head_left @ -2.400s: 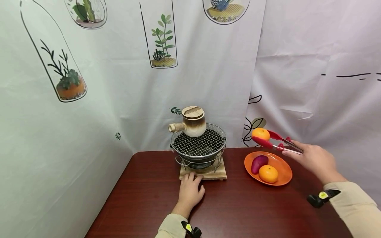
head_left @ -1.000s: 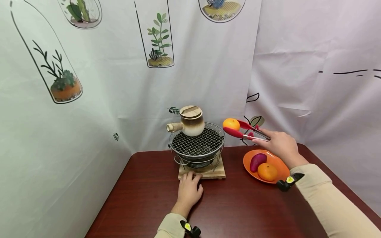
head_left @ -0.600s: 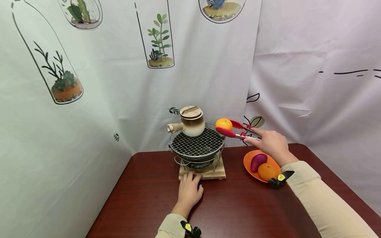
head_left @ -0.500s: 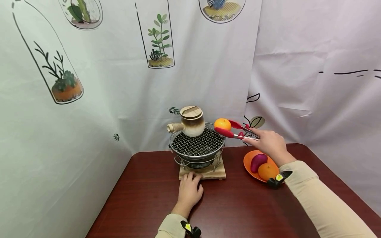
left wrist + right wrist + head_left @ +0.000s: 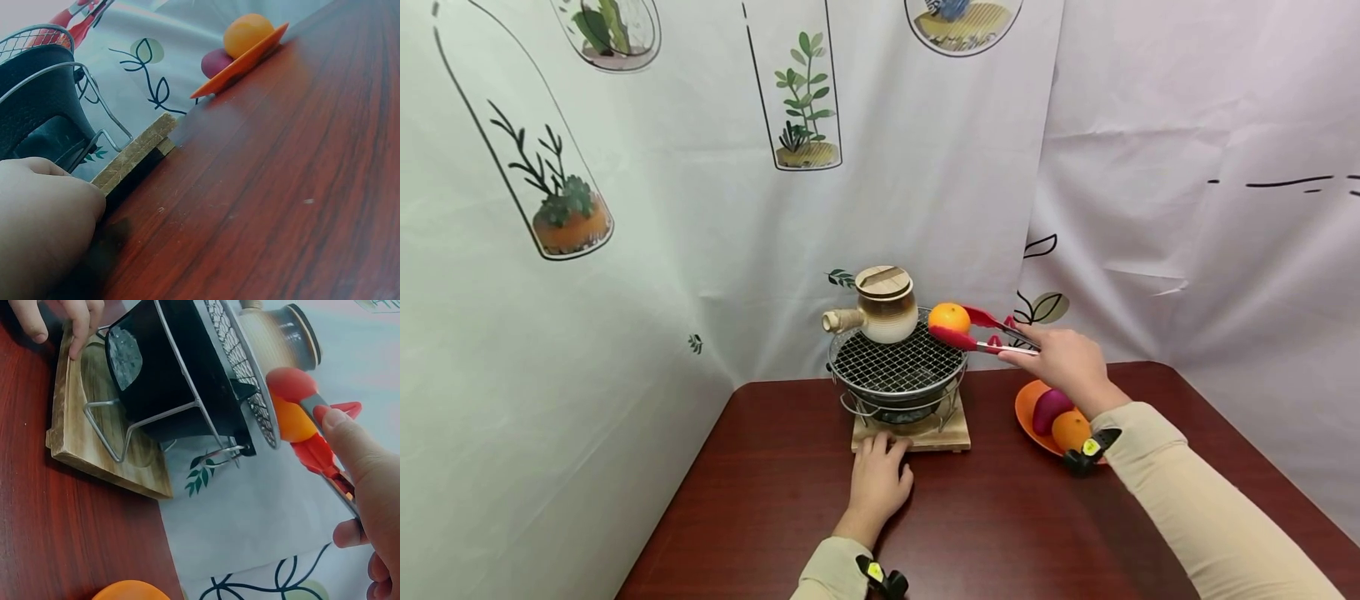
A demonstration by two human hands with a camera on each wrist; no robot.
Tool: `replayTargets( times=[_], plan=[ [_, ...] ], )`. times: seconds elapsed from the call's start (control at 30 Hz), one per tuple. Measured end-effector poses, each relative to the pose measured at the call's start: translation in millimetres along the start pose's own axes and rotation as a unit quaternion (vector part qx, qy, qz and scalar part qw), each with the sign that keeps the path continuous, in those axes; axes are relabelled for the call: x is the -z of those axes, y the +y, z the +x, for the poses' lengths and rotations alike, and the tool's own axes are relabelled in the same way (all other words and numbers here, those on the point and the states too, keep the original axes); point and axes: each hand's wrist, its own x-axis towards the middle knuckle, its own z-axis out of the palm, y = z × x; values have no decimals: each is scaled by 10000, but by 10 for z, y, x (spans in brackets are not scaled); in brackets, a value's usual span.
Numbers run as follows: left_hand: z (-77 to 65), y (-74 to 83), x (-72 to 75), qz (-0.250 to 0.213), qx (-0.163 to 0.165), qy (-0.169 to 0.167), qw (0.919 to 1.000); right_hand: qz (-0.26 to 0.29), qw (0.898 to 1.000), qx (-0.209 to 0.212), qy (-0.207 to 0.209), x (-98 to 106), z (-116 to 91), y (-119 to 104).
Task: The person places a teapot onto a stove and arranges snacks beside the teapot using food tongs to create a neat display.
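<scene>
While tongs (image 5: 953, 337) grip mandarin (image 5: 950, 317), pot (image 5: 891, 323) on grill (image 5: 897, 367)

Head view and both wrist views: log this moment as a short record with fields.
right hand: holds red-tipped tongs
held fruit: orange, gripped in the tongs by the grill; contact with its mesh unclear
left hand: touches wooden base at its front edge
grill: on wooden base, bearing lidded pot
plate: purple item, second orange fruit

Head: from above, farthest back, facing forward and down over the table (image 5: 985, 525) | Left wrist: low and near, tilted, toward the orange plate (image 5: 240, 66) | Right wrist: close, tilted, facing the grill (image 5: 203, 369) | All share: grill, wooden base (image 5: 72, 419)
</scene>
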Motion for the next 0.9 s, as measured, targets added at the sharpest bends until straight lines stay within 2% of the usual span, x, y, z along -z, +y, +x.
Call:
replayTargets(
  times=[0.27,0.9],
  plan=[
    [-10,-1,5,2,39,-81,10000,-134,9998,99,-51,-22,31,-79],
    [1,-7,-15,15,-6,38,10000,-236,9996,137,-107,-29,59,-120]
  ],
)
